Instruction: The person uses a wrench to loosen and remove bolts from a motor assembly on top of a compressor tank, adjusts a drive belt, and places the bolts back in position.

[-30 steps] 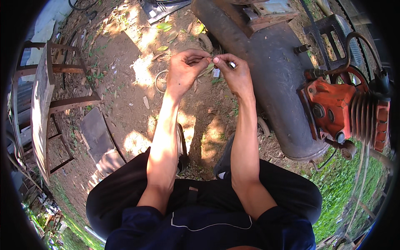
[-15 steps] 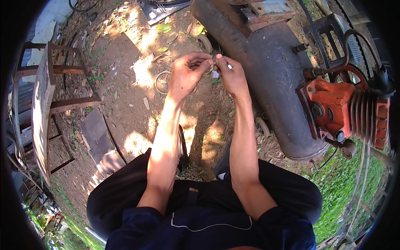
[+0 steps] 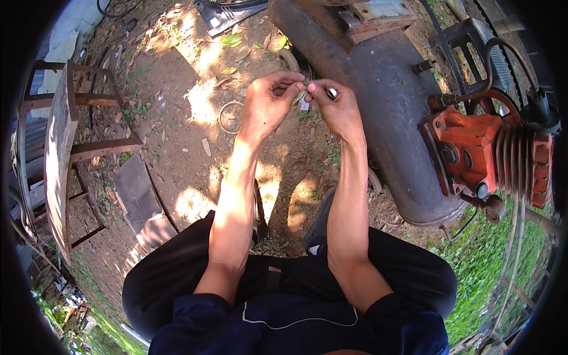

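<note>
Fingers of my left hand (image 3: 272, 97) and my right hand (image 3: 334, 106) pinch a small thin piece between them, too small to name, in front of my chest. A short shiny metal object (image 3: 332, 93) is tucked in my right hand's curled fingers. A loop of pale hose or wire (image 3: 229, 130) lies on the dirt below my left hand. Just beside my right hand lies a large dark metal tank (image 3: 390, 118), with an orange-red compressor head (image 3: 473, 154) at its near end.
A rusty metal frame with a weathered board (image 3: 59, 154) stands at the left. A flat sheet (image 3: 139, 195) rests on the dirt (image 3: 171, 118). A bracket (image 3: 378, 21) tops the tank; a hose (image 3: 491, 65) arches over the compressor. Grass (image 3: 473, 278) is at lower right.
My right hand has shifted slightly right since half a second ago and turned a little, while my left hand has risen slightly. Their fingertips remain close together.
</note>
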The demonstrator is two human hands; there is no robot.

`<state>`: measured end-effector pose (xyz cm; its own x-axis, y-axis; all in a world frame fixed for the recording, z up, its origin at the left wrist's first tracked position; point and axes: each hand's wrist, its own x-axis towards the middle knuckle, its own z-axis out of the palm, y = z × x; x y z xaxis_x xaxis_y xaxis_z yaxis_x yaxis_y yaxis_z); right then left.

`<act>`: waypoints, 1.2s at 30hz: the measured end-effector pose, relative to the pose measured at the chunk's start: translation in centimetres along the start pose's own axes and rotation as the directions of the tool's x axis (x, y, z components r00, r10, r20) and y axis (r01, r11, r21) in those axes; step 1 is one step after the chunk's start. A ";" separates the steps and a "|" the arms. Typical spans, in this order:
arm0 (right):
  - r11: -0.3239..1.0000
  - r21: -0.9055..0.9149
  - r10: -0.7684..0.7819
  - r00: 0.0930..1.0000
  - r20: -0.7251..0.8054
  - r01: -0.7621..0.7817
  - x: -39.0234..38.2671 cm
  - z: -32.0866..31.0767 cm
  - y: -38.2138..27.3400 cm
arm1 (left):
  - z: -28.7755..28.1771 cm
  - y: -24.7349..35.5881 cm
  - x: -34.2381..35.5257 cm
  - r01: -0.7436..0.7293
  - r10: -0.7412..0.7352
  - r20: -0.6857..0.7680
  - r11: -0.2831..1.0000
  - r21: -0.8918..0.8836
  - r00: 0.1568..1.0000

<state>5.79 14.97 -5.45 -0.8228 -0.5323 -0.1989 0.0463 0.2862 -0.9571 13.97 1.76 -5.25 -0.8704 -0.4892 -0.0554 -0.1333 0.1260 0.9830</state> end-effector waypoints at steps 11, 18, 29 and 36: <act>0.984 0.062 -0.165 0.985 -0.056 0.168 -0.2 0.3 -0.3 | -0.8 0.8 0.7 0.011 -0.011 0.000 1.000 -0.028 1.000; 0.994 0.040 -0.095 0.994 -0.046 0.097 -0.3 -0.2 -0.5 | -0.7 1.2 0.5 0.068 -0.067 0.011 0.997 -0.036 0.998; 0.990 0.006 -0.141 0.988 -0.058 0.141 -0.2 -0.2 -0.5 | -0.5 0.9 0.5 0.009 -0.012 -0.021 0.991 -0.130 1.000; 0.995 -0.014 -0.104 0.994 -0.044 0.103 -0.5 -0.3 -0.8 | -0.8 1.4 0.5 0.004 -0.004 0.010 1.000 -0.004 1.000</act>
<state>6.00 15.26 -4.56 -0.8474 -0.5234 -0.0891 -0.0467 0.2406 -0.9695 13.73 0.96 -3.77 -0.8748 -0.4807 -0.0611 -0.1350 0.1208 0.9834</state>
